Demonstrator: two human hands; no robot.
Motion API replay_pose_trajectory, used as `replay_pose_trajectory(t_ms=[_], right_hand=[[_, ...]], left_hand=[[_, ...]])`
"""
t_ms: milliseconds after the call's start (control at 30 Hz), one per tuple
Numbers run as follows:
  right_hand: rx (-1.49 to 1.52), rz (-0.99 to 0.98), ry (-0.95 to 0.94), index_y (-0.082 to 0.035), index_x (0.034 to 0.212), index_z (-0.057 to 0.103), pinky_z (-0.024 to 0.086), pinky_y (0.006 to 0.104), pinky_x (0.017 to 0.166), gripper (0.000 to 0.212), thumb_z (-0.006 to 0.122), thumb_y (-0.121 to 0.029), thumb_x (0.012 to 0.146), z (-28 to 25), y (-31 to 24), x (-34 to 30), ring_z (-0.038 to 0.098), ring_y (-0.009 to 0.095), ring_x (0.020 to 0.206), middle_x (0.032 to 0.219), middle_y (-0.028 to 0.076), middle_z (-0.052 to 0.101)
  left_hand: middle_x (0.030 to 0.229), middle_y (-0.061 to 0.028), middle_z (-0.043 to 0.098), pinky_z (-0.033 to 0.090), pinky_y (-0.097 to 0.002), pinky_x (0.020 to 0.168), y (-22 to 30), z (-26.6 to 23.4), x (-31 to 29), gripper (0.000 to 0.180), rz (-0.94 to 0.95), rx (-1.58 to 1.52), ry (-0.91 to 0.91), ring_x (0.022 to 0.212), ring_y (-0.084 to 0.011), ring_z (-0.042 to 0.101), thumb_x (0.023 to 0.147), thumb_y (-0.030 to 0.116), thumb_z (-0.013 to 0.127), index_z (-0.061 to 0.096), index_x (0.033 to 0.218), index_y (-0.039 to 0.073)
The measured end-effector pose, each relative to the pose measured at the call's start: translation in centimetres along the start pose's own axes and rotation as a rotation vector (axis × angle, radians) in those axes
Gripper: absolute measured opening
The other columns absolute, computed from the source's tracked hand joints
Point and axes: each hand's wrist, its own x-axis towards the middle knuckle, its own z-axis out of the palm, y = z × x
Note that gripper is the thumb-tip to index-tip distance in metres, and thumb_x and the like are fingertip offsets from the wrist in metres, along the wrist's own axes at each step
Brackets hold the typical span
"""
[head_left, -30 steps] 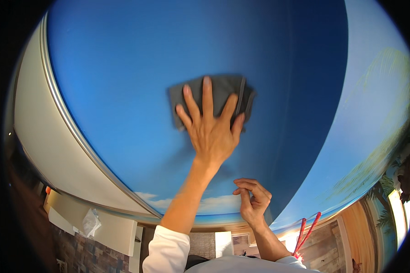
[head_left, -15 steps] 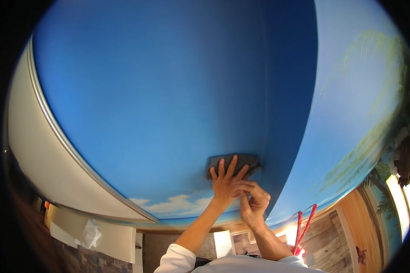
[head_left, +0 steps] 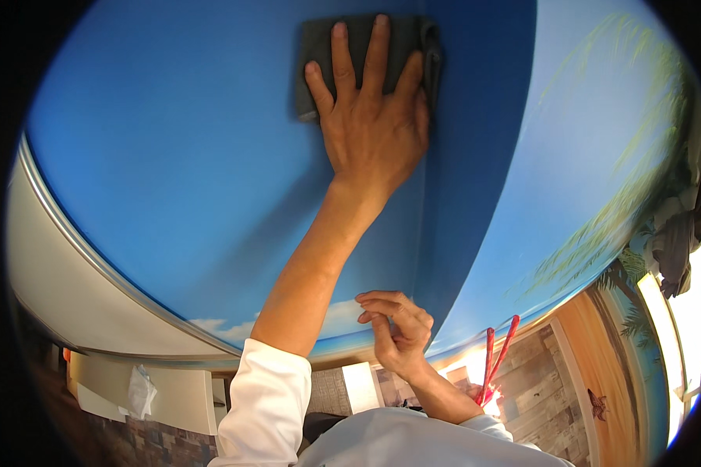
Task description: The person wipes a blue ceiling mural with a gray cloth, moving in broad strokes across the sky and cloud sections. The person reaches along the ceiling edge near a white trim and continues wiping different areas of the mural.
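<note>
My left hand [head_left: 375, 128] lies flat on a folded dark grey cloth [head_left: 319, 43], its fingers spread. The cloth is pressed against a blue wall painted like a sky [head_left: 179, 148], high up and just left of the corner. Lower down, my right hand [head_left: 401, 327] hovers in front of the painted clouds, apart from the cloth. Its fingers are loosely curled towards the thumb, and nothing shows between them.
A pale panel with a metal trim [head_left: 86, 214] borders the blue wall on the left. Two red poles [head_left: 496, 362] stand at the lower right. Below left, clear plastic [head_left: 142, 391] rests on a white cabinet [head_left: 183, 397]. Dark fabric [head_left: 672, 249] hangs by the bright window.
My left hand has slid the cloth upward along the wall, and the arm is now stretched out. My right hand has come away from beside the left and sits slightly further left.
</note>
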Motion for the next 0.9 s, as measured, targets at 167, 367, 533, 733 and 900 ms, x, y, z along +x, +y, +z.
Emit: replay_pose_trajectory(t_ms=[167,367,533,733,900], right_hand=[[0.027,-0.163,-0.057,0.006,0.094,0.070,0.057,0.0286,0.060,0.034,0.055,0.022,0.068,1.5,-0.6,-1.2,0.073,0.021,0.071,0.100,0.018,0.075],[0.031,-0.204,-0.125,0.005,0.095,0.069,0.057,0.0270,0.056,0.034,0.057,0.021,0.067,2.4,-0.3,-1.6,0.073,0.020,0.068,0.100,0.018,0.076],[0.041,-0.081,-0.170,0.006,0.096,0.070,0.057,0.0300,0.061,0.032,0.061,0.020,0.069,2.2,-0.4,-2.2,0.072,0.024,0.071,0.101,0.017,0.075],[-0.025,-0.055,-0.208,0.007,0.096,0.071,0.057,0.0288,0.061,0.031,0.061,0.020,0.070,1.9,-0.7,-3.0,0.072,0.023,0.071,0.100,0.016,0.075],[-0.013,-0.030,-0.227,0.006,0.096,0.071,0.057,0.0277,0.059,0.029,0.062,0.018,0.071,2.5,-0.5,-3.1,0.071,0.021,0.069,0.098,0.016,0.075]], left_hand=[[0.165,-0.0117,0.037,0.024,-0.0780,0.108,2.1,0.6,-9.5,0.044,-0.078,-0.017,-0.227,0.150,-0.0522,0.027,0.086,0.026,0.071,0.070,0.129,0.024],[0.158,-0.0064,0.049,0.033,-0.0735,0.098,5.7,0.4,-27.0,0.036,-0.140,-0.141,-0.567,0.136,-0.0473,0.046,0.086,0.029,0.071,0.074,0.122,0.024],[0.151,-0.0006,0.057,0.041,-0.0598,0.094,6.7,-1.2,-37.2,0.034,-0.157,-0.271,-0.719,0.125,-0.0345,0.058,0.086,0.023,0.072,0.075,0.120,0.025],[0.151,0.0000,0.056,0.043,-0.0558,0.093,5.3,-3.6,-38.4,0.034,-0.148,-0.323,-0.747,0.124,-0.0335,0.057,0.089,0.024,0.072,0.073,0.123,0.025],[0.154,-0.0067,0.052,0.031,-0.0698,0.100,2.0,-3.2,-28.2,0.033,-0.161,-0.164,-0.637,0.133,-0.0444,0.045,0.089,0.033,0.071,0.072,0.121,0.025]])
